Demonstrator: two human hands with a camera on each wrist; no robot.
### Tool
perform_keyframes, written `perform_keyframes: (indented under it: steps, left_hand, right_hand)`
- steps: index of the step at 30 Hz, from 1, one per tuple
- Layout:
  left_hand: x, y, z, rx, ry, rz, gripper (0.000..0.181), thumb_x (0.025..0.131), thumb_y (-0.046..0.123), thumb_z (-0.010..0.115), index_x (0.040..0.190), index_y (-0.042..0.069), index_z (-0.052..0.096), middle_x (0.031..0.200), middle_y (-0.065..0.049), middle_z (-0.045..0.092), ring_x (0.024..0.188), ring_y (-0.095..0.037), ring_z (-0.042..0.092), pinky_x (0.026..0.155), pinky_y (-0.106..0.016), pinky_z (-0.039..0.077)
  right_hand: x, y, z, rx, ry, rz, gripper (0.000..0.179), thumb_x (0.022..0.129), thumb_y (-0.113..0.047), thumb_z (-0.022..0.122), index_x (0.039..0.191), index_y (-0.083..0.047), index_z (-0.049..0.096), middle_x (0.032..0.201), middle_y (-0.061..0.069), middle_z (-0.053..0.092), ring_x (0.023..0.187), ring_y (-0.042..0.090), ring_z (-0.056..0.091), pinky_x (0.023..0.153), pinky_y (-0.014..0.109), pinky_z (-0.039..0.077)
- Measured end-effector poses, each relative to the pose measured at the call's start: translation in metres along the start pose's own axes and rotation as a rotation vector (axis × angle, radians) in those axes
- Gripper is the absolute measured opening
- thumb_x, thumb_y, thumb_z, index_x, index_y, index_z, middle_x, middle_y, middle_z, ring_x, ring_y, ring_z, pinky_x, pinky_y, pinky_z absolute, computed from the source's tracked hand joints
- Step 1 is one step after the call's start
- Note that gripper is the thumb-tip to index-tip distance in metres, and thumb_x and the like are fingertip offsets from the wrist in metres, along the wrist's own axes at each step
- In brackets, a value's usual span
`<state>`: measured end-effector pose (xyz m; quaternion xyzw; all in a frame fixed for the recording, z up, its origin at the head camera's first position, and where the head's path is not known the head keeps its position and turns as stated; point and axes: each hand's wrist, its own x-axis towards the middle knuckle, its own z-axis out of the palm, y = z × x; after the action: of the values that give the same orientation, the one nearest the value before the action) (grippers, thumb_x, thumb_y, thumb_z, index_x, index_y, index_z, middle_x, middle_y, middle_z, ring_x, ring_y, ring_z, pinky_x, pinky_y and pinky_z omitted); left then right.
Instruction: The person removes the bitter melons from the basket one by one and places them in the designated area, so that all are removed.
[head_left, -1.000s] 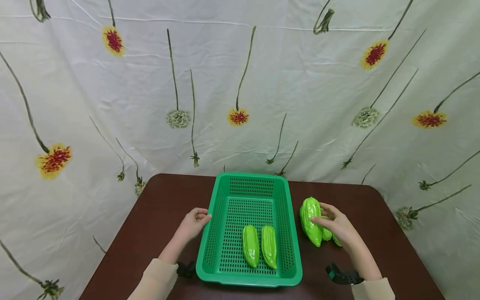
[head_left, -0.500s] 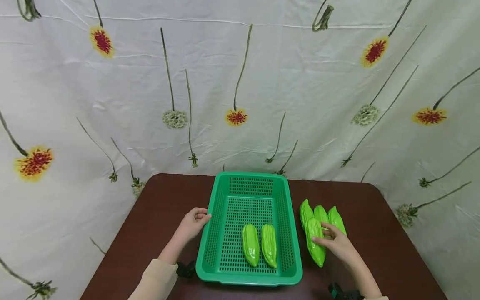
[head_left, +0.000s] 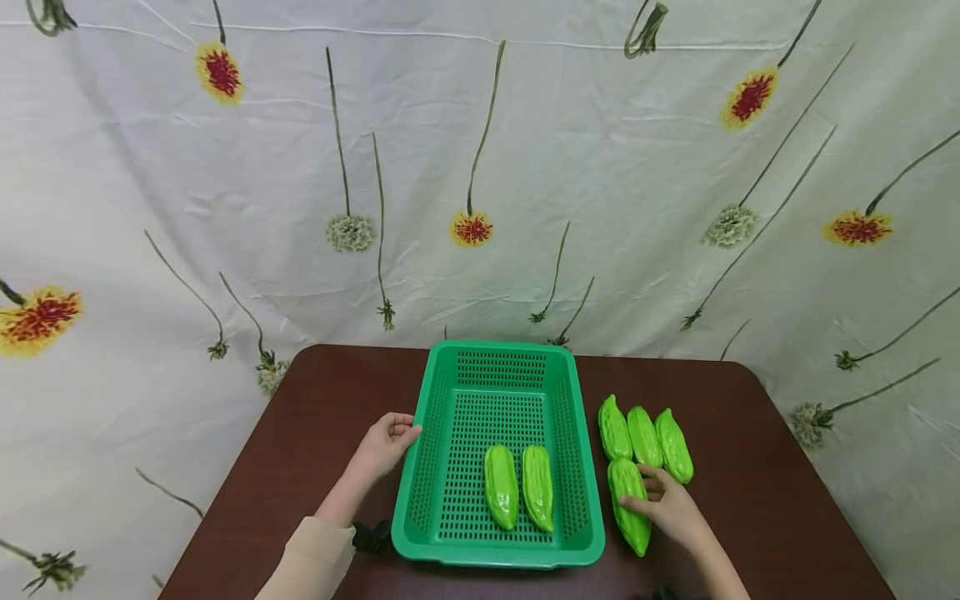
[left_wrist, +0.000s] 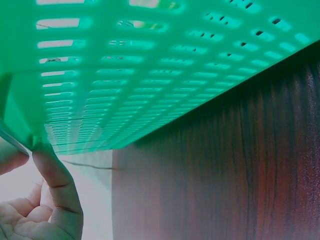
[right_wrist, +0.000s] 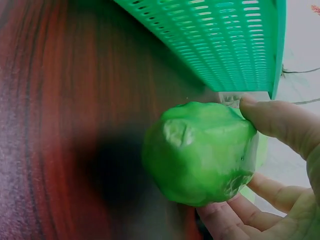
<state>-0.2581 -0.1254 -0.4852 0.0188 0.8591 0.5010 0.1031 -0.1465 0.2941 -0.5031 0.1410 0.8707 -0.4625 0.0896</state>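
Observation:
My left hand [head_left: 384, 446] pinches the left rim of a green plastic basket [head_left: 498, 557]; in the left wrist view, the thumb and a finger [left_wrist: 56, 175] meet at that rim. To the right of the basket, my right hand [head_left: 670, 508] grips a bright green bitter melon [head_left: 624, 483], with thumb and fingers on opposite sides. One end of this melon faces the right wrist camera, and a dark shadow lies under it on the table. Inside the basket, two more bitter melons, a left one [head_left: 501, 487] and a right one [head_left: 537, 489], lie side by side near the front.
Three bitter melons lie on the dark brown table [head_left: 757, 483] beyond my right hand: a left one [head_left: 614, 429], a middle one [head_left: 645, 437] and a right one [head_left: 673, 446]. A pale flower-printed cloth [head_left: 420, 167] hangs behind the table.
My right hand has drawn the bitter melon back toward me, away from the other three, which now show more fully. The left hand stays at the basket rim.

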Motion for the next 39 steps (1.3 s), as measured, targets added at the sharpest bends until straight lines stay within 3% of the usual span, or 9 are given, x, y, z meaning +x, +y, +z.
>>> perform_keyframes:
  steps: [10, 39]
  left_hand:
    - [0.0002, -0.0008, 0.0011, -0.008, 0.008, -0.007, 0.035, 0.100, 0.016, 0.058, 0.126, -0.006, 0.054, 0.109, -0.020, 0.061, 0.095, -0.025, 0.061, 0.076, -0.035, 0.052]
    - [0.0000, -0.0003, 0.0013, -0.013, 0.009, 0.002, 0.035, 0.100, 0.017, 0.058, 0.125, -0.007, 0.054, 0.105, -0.018, 0.061, 0.091, -0.022, 0.060, 0.074, -0.033, 0.051]
  right_hand:
    - [0.0014, 0.0049, 0.0043, -0.044, 0.018, 0.026, 0.079, 0.080, -0.026, 0.082, 0.138, 0.011, 0.044, 0.117, 0.027, 0.062, 0.108, 0.041, 0.060, 0.080, 0.045, 0.054]
    - [0.0016, 0.0077, 0.0093, -0.081, 0.016, 0.049, 0.076, 0.088, -0.039, 0.073, 0.138, 0.011, 0.045, 0.123, 0.030, 0.060, 0.118, 0.048, 0.055, 0.089, 0.052, 0.051]
